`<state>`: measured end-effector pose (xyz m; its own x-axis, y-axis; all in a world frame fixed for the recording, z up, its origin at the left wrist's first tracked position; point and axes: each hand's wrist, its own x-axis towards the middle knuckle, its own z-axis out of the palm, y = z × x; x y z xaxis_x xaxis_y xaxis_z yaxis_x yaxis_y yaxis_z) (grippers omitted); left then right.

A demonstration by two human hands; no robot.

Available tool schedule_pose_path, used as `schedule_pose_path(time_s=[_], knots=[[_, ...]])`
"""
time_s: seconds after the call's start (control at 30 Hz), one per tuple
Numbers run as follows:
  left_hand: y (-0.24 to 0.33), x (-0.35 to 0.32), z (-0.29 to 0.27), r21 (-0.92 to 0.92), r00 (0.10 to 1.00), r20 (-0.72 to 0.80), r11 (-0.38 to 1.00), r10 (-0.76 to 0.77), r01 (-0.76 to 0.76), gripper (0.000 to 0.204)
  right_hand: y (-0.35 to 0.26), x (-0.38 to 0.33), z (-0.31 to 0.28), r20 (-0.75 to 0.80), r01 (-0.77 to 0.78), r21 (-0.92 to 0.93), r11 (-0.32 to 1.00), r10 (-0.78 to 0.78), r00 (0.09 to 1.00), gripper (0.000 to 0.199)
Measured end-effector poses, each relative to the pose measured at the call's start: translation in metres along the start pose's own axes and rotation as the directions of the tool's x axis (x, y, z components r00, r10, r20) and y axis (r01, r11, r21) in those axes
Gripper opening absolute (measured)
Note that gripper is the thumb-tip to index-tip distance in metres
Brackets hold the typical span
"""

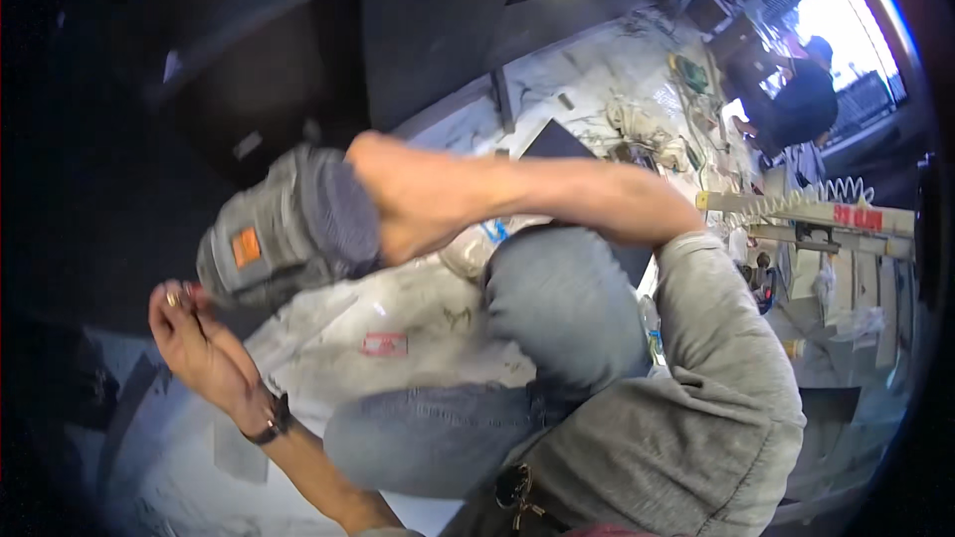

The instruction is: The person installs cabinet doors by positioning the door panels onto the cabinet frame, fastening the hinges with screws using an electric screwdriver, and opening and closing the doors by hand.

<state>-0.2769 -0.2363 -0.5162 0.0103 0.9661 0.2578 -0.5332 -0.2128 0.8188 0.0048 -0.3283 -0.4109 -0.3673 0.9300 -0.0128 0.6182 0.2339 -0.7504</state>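
Bare, with a dark band on its wrist, my left hand is raised at the left beside a dark panel. Its fingers are curled together, and a small gold-coloured spot shows at them; whether this is a ring or a held part I cannot tell. My right arm reaches across from the right. A dark grey work glove with a knit cuff and an orange patch covers my right hand. The glove's far end is close to my left fingertips. Blur and the glove's back hide the right fingers and anything in them.
My bent knee in jeans rises over a dusty, marble-patterned floor with a red-marked label. Dark cabinet panels stand ahead. At the right are a pale beam, a coiled hose and scattered tools. Another person is by the bright opening.
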Motion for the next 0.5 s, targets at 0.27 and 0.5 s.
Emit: schedule_pose_path(time_s=[0.27,0.5], knots=[[-0.053,-0.027,-0.04,0.14,0.979,0.038,0.971,-0.201,0.194,0.016,0.093,0.014,0.066,-0.124,0.138,0.381,0.914,-0.097,0.987,0.028],[-0.092,-0.052,-0.036,0.185,0.945,-0.135,0.929,-0.298,0.319,0.016,0.156,0.016,0.096,0.066,-0.071,0.646,0.76,0.037,0.997,0.036]])
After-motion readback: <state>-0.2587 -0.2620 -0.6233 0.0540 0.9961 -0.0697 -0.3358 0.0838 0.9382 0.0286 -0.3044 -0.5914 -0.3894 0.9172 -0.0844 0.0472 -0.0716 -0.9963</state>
